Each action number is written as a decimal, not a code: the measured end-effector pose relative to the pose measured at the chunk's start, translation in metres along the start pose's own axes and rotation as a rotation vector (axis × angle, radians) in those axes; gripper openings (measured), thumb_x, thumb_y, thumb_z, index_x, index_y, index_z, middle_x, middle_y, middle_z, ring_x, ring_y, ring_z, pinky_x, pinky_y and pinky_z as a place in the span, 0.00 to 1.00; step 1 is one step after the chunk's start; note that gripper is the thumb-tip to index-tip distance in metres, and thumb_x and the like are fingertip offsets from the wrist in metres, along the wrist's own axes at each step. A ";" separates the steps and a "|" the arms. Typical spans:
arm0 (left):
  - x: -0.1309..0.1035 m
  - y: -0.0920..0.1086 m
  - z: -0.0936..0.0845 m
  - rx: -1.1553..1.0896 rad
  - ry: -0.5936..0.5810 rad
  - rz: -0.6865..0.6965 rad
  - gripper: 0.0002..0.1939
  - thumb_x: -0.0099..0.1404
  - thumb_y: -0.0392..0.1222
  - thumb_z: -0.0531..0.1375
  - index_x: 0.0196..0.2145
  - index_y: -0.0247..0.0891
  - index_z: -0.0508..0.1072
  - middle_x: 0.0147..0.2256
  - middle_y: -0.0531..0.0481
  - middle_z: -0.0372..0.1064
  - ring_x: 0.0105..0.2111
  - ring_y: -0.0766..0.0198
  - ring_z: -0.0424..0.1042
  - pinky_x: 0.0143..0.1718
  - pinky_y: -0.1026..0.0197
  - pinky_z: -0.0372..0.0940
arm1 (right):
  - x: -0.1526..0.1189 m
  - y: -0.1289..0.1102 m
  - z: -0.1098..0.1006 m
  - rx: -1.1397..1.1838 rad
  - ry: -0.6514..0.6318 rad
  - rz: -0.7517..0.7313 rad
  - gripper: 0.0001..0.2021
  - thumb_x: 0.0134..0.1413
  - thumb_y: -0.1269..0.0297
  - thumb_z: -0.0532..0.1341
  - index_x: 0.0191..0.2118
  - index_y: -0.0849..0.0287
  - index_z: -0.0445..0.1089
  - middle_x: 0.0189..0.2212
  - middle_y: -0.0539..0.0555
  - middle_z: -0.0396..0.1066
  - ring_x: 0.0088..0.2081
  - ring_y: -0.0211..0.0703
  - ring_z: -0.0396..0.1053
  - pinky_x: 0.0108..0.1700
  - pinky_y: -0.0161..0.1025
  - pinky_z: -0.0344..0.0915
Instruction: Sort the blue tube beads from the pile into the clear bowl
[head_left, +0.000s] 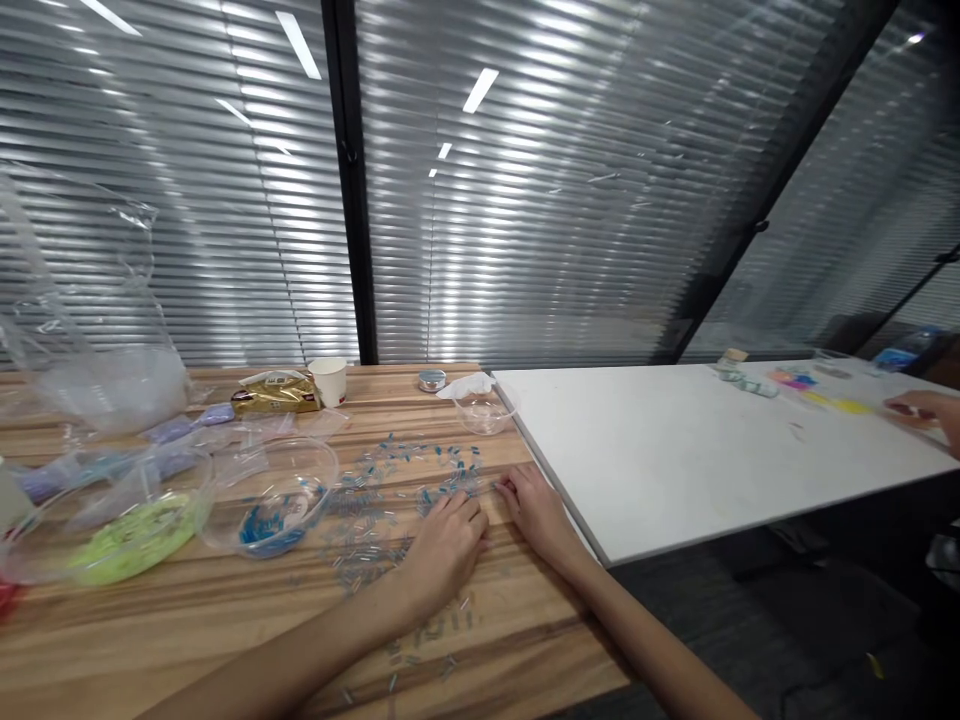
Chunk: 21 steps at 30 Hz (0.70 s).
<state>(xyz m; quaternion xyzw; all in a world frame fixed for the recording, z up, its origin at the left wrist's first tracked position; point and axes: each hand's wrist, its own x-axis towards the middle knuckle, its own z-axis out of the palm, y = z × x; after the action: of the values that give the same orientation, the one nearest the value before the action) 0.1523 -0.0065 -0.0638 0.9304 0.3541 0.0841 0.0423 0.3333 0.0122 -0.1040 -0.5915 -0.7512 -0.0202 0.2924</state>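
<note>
Many small clear and blue tube-shaped pieces [367, 520], like capsule shells, lie scattered on the wooden table. My left hand [450, 545] rests palm down at their right edge, its fingers curled together and touching the tabletop. What lies beneath those fingertips is hidden. Just to its right, my right hand [538, 510] leans on the table with thumb and fingertips pinched together. Anything in that pinch is too small to make out. A clear round bowl [315, 470] left of the scatter holds blue pieces of the same sort.
Another clear bowl [202, 500] holds yellow-green pieces. Behind stand a gold tissue pack [276, 392], a paper cup [328, 382], a small round tin [432, 380] and a clear bowl with white tissue [487, 412]. A white table [637, 450] adjoins; another person's hand [926, 408] is at far right.
</note>
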 end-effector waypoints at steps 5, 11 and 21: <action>-0.002 -0.006 -0.004 -0.066 0.026 -0.029 0.04 0.65 0.38 0.59 0.36 0.35 0.68 0.41 0.46 0.68 0.43 0.56 0.64 0.44 0.55 0.60 | 0.000 -0.001 -0.001 -0.017 -0.014 0.009 0.06 0.59 0.72 0.55 0.32 0.60 0.66 0.32 0.56 0.71 0.37 0.48 0.67 0.39 0.40 0.62; -0.003 -0.015 -0.007 -0.148 -0.004 -0.077 0.07 0.62 0.40 0.63 0.34 0.36 0.69 0.39 0.48 0.68 0.42 0.57 0.65 0.45 0.56 0.60 | 0.000 -0.002 -0.002 -0.023 -0.022 0.019 0.05 0.59 0.72 0.56 0.32 0.60 0.66 0.32 0.55 0.71 0.37 0.48 0.67 0.39 0.40 0.62; -0.006 -0.022 -0.014 -0.176 0.020 -0.052 0.11 0.58 0.44 0.67 0.31 0.36 0.69 0.36 0.49 0.69 0.41 0.56 0.65 0.40 0.57 0.58 | 0.000 0.002 0.000 0.005 -0.016 0.008 0.07 0.60 0.72 0.54 0.32 0.59 0.66 0.32 0.55 0.70 0.37 0.46 0.66 0.39 0.39 0.62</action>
<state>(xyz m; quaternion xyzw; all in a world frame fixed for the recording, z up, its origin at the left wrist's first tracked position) 0.1312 0.0058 -0.0543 0.9128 0.3696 0.1231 0.1227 0.3355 0.0125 -0.1049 -0.5938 -0.7512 -0.0125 0.2879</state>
